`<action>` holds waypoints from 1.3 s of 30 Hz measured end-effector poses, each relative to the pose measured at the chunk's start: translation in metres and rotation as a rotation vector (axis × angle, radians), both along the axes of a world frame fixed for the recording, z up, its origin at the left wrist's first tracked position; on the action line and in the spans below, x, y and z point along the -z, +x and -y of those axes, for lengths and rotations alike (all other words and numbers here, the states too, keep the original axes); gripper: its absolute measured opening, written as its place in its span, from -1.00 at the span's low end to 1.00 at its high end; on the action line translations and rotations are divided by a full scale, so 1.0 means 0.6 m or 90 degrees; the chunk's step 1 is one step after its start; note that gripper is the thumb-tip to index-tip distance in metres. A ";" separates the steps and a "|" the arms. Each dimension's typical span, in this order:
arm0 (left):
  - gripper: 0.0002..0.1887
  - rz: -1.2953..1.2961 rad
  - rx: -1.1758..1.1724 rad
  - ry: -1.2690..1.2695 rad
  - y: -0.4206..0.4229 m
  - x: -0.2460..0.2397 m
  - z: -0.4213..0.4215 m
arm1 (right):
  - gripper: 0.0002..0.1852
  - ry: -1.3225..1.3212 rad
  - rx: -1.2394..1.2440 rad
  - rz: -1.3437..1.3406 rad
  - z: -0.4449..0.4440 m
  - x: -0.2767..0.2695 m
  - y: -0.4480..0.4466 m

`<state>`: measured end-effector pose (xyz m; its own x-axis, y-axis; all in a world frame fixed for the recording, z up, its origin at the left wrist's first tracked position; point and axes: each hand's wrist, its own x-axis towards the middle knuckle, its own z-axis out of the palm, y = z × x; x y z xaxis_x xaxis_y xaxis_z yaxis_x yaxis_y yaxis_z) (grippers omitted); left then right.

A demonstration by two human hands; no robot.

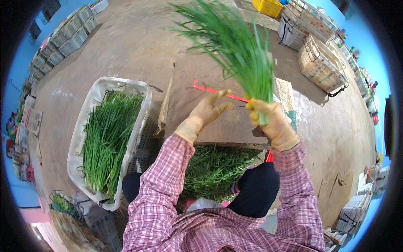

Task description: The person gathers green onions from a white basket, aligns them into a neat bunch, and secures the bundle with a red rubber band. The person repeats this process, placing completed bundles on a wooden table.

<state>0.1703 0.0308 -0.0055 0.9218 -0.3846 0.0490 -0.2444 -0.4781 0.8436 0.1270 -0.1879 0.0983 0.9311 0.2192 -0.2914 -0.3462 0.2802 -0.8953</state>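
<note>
My right hand [270, 121], in a yellowish rubber glove, grips a bundle of long green garlic chives [252, 69] near its pale cut ends. The leaves fan up and to the left, blurred at the tips. My gloved left hand [209, 108] holds nothing, its fingers apart, over a brown board-like work surface [220, 129]. A red tape or strap [204, 88] runs across that surface between my hands and passes behind the right one. At the left, a white plastic crate [73, 157] holds many more chives [108, 141] laid lengthwise.
Loose green leaves [220, 170] lie below the work surface, between my knees. A paper-lined crate [322, 67] stands at the upper right, near a yellow crate [267, 7]. Stacked white crates [74, 41] line the upper left. Several people are far off at the sides.
</note>
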 end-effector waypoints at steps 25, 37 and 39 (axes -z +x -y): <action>-0.59 0.284 -0.152 0.444 -0.042 0.105 -0.053 | -0.76 -0.069 -0.003 -0.230 -0.118 0.224 0.030; -0.68 0.262 -0.200 0.395 -0.022 0.112 -0.094 | -0.31 -0.483 -0.269 -0.193 -0.107 0.118 0.007; -0.72 0.302 -0.235 0.358 -0.018 0.110 -0.102 | -0.28 -0.579 -0.294 -0.189 -0.088 0.135 0.019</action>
